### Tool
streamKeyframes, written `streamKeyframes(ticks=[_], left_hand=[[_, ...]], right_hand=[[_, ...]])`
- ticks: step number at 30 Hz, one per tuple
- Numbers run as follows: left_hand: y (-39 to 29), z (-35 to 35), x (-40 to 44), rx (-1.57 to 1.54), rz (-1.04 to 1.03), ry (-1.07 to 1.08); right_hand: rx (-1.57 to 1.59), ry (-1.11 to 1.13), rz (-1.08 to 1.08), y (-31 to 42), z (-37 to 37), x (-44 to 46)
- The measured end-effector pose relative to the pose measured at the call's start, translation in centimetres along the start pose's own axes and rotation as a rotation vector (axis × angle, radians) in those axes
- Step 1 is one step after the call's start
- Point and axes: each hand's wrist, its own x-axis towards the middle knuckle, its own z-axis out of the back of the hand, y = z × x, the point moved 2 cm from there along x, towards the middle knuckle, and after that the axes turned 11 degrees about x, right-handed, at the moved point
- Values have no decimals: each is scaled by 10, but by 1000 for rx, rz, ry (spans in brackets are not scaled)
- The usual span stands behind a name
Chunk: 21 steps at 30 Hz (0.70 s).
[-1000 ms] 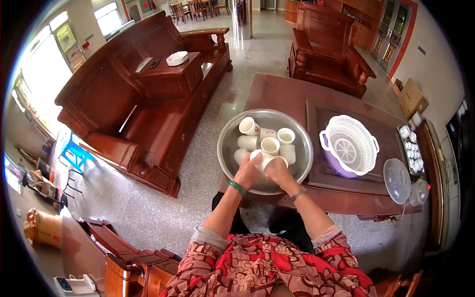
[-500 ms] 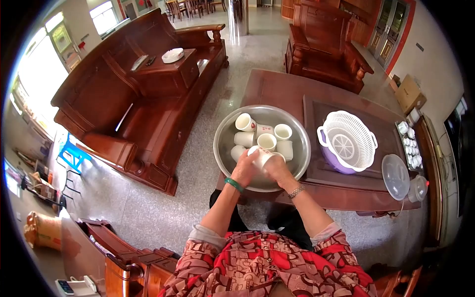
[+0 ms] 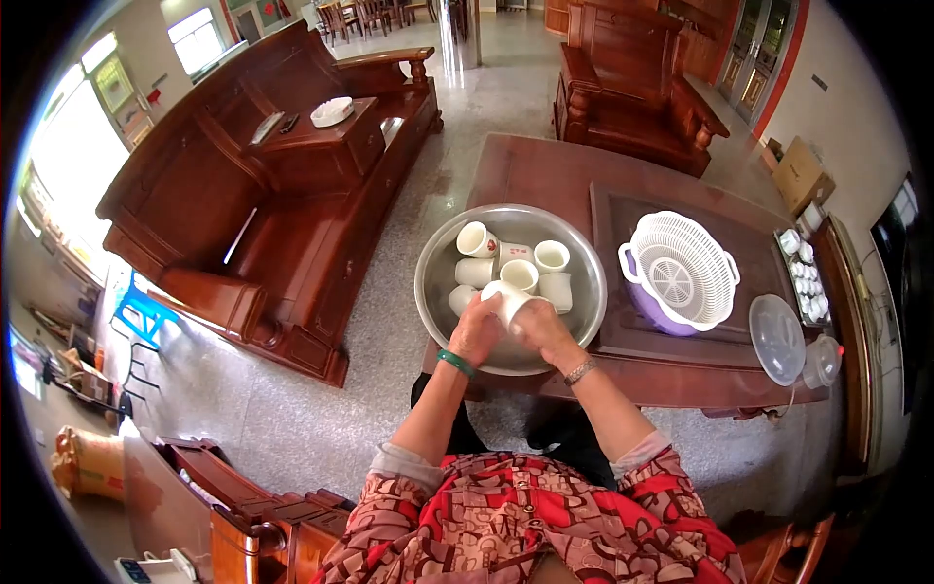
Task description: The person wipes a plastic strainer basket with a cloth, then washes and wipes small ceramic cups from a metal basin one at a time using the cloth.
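Observation:
A wide metal basin (image 3: 436, 321) rests on the near left part of the brown table (image 3: 535, 165). Several white cups (image 3: 520, 276) lie or stand inside it, some tipped on their sides. Over the basin's near part, my left hand (image 3: 477, 331) grips a white cup (image 3: 504, 303) from the left. My right hand (image 3: 541, 329) is closed at the same cup's right side, its fingers partly hidden at the cup's rim.
Right of the basin, a white colander (image 3: 678, 282) sits in a purple basin (image 3: 647, 310). Farther right are a clear lid (image 3: 776, 339), a clear container (image 3: 822, 361) and a tray of small white cups (image 3: 806, 277). A wooden sofa (image 3: 292, 224) stands at left.
The held cup has turned in my hands and shows more of its side. The whole view has shifted slightly, with the basin and table a little farther left and up.

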Motion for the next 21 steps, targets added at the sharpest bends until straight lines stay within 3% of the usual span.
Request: streamKeyframes(ticks=[2, 3, 5, 6, 8, 10, 12, 13, 16, 17, 19, 21], left_hand=[[5, 1, 1, 46, 51, -94], [9, 3, 1, 96, 105, -187], [19, 11, 6, 185, 205, -257], [17, 8, 7, 271, 296, -328], [9, 0, 4, 276, 270, -306], [6, -1, 0, -48, 224, -167], [2, -3, -3, -71, 185, -125], [-1, -5, -4, -96, 142, -85], [4, 3, -2, -124, 77, -46], [4, 3, -2, -60, 90, -97], [16, 13, 5, 54, 122, -187], [25, 19, 12, 73, 159, -201]], right_hand=[[-415, 1, 322, -4, 1, 6], [-412, -4, 320, -4, 2, 4], [-1207, -73, 629, 1, 0, -2], [-1208, -80, 627, 3, -1, -3], [-1113, -93, 494, 5, -5, -3], [-1076, -95, 579, 7, -6, -3], [-281, 21, 134, 8, -5, -4], [-110, 47, 110, 12, -8, -9], [-31, 51, 99, -6, 2, 5], [-32, 49, 98, -15, 8, 13], [-761, 1, 687, -15, 5, 16], [-896, -17, 747, -5, 1, 2]])
